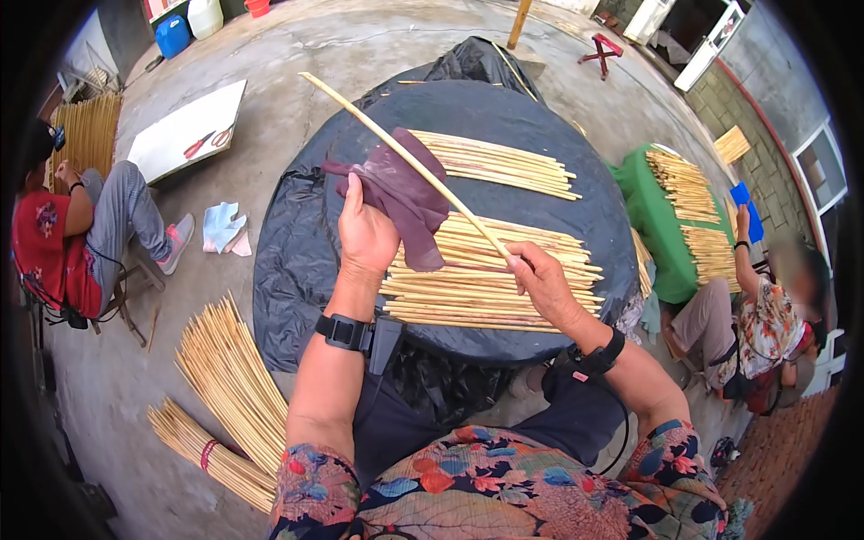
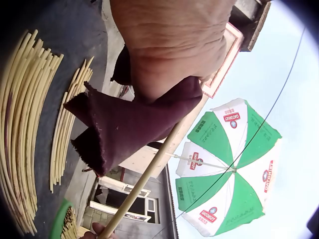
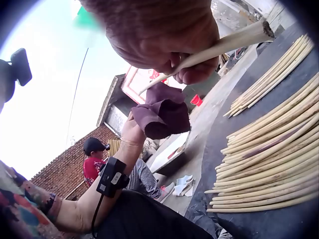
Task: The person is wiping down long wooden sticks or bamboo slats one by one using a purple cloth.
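Above the table, my right grip pinches a stick; my left grip carries cloth; I cannot tell its closure.

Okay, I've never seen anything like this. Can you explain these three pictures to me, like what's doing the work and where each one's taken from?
There's no machine here: a person in a flowery, multicoloured top works with two bare hands. The largest picture comes from a camera on the head, looking down. The others come from small black cameras strapped to the wrists; the left one also catches a green and white umbrella. On the round table with a dark cover lie rows of thin, pale yellow sticks. The left hand holds a dark purple cloth against one long, pale stick; the right hand pinches that stick near one end.
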The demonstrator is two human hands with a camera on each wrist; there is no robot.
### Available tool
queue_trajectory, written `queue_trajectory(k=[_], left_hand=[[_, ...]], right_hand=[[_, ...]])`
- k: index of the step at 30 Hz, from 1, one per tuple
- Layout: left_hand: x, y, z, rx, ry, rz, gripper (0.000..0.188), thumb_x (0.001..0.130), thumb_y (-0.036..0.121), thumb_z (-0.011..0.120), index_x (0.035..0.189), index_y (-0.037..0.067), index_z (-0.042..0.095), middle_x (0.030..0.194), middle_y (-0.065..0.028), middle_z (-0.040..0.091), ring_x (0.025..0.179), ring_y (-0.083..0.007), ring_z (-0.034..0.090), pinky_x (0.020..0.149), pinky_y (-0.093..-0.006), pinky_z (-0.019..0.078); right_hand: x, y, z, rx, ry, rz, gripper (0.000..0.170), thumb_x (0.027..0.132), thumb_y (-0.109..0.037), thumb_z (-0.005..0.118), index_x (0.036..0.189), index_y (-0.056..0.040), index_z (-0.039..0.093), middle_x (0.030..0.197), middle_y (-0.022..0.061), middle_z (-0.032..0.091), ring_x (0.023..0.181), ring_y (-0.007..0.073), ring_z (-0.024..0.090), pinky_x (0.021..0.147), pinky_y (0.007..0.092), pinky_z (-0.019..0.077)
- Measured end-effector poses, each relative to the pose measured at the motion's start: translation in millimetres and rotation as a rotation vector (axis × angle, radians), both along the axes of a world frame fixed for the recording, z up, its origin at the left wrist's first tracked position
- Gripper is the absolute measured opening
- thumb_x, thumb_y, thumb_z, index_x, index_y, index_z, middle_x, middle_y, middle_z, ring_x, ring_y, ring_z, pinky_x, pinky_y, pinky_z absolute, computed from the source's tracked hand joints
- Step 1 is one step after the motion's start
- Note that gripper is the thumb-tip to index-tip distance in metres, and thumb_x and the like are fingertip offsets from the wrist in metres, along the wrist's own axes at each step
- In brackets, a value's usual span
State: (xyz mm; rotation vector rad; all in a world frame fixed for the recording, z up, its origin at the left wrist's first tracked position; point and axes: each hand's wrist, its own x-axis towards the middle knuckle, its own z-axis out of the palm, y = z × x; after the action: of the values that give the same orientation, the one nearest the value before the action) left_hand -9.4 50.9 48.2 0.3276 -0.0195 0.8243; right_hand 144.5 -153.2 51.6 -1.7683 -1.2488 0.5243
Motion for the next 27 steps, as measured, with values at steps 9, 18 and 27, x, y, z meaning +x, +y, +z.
queue_trajectory(k=[9,18,27], left_hand=[[19,0,-20,-0.034,0.086,0.095,0.040,0.092,0.032,0.036,0.115,0.001,0.044,0.115,-0.0126,0.050,0.107,-0.0254,0.048,0.095,-0.0386,0.0358],[29,-9,-28,0.044,0.391,0.363,0.017,0.088,0.021,0.050,0.091,0.004,0.050,0.084,-0.0058,0.057,0.073,-0.0159,0.058,0.066,-0.0297,0.0499],[10,23,-28,-0.095,0.454,0.578,0.018,0.088,0.021,0.050,0.089,0.003,0.049,0.081,-0.0026,0.053,0.069,-0.0132,0.053,0.063,-0.0284,0.0470]], right_hand=[[-41,59,-13,-0.139,0.419,0.101,0.012,0.082,-0.006,0.054,0.091,-0.0013,0.049,0.067,0.0029,0.047,0.056,0.0057,0.048,0.045,0.0217,0.0444],[-52,47,-15,-0.076,0.056,0.158,0.016,0.084,-0.006,0.050,0.099,-0.0008,0.049,0.073,0.0087,0.050,0.066,0.0161,0.048,0.063,0.0287,0.0403],[-19,-46,5,-0.207,-0.200,0.197,0.020,0.081,-0.007,0.051,0.101,-0.0031,0.049,0.083,0.0189,0.053,0.080,0.0386,0.052,0.067,0.0397,0.0417]])
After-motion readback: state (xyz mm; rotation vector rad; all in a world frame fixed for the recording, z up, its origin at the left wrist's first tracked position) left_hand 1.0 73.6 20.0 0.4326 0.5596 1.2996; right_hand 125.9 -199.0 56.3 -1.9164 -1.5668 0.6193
